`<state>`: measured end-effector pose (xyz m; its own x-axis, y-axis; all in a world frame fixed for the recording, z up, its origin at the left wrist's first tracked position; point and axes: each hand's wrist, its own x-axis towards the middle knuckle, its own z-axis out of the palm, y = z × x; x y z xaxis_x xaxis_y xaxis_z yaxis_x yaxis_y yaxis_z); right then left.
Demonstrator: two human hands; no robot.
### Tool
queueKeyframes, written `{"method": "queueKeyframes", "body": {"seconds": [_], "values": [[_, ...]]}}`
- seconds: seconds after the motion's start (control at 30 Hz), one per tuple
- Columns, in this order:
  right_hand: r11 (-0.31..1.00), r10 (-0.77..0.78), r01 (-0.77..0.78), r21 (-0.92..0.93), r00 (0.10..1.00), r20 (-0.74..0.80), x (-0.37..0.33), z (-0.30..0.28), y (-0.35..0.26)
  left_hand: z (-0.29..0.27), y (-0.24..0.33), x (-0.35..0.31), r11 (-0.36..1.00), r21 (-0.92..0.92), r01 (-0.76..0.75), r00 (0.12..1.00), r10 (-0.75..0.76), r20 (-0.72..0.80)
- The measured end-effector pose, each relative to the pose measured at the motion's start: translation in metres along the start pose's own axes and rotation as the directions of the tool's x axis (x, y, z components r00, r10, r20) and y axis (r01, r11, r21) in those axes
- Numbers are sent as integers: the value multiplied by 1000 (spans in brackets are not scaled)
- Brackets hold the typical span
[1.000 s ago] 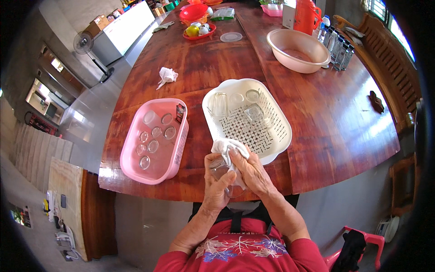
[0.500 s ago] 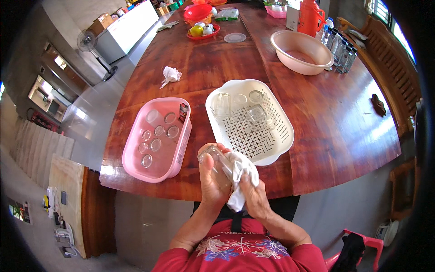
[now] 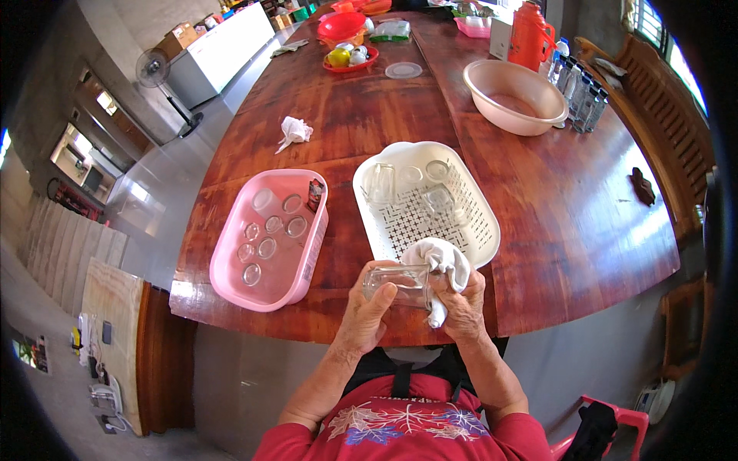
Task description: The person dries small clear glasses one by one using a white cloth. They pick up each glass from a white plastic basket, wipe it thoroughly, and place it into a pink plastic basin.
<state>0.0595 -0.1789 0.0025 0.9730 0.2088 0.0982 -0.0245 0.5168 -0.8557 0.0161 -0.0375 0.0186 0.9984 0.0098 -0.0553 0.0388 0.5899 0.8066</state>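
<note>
My left hand (image 3: 367, 307) is wrapped round a clear glass jar (image 3: 398, 284), held sideways above the table's near edge. At the jar's right end my right hand (image 3: 463, 303) grips a white cloth (image 3: 440, 260), which is bunched up and hangs a little below the fingers. Just beyond my hands lies a white perforated tray (image 3: 483, 223) with several glass pieces, among them a tall clear jar (image 3: 380, 184) and a square-looking one (image 3: 437, 200). To the left stands a pink tub (image 3: 223, 265) holding several small round clear pieces (image 3: 267, 247) and a dark packet (image 3: 315, 194).
A crumpled white tissue (image 3: 294, 132) lies on the wooden table (image 3: 361, 100). Farther off are a pale pink basin (image 3: 515, 115), a red thermos (image 3: 530, 38), several dark-capped bottles (image 3: 584, 104), a clear lid (image 3: 403, 71) and a red plate (image 3: 350, 67). A red stool (image 3: 634, 419) stands at lower right.
Both hands have moved a little right. The jar has turned from slanting to nearly level, and the cloth has shifted up and right, to the jar's right end.
</note>
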Motion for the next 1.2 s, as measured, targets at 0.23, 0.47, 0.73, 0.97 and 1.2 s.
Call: {"method": "queueKeyframes", "body": {"seconds": [0.23,0.47,0.73,0.97,1.2], "values": [[923,356,-370,102,925,133,-8,5,-9,-7,-1,-9,859,330,-391,920,366,138],[790,420,-409,458,904,83,-34,19,-3,-19,-10,9,329,643,-691,633,704,320],[955,-195,139,-263,960,-199,-37,38,17,10,-21,-6,755,363,-547,804,595,-26],[801,315,-292,523,948,48,-12,13,22,19,-28,-15,688,334,-644,747,660,80],[950,277,-287,125,956,97,-37,36,19,7,-20,-15,263,711,-652,583,773,249]]}}
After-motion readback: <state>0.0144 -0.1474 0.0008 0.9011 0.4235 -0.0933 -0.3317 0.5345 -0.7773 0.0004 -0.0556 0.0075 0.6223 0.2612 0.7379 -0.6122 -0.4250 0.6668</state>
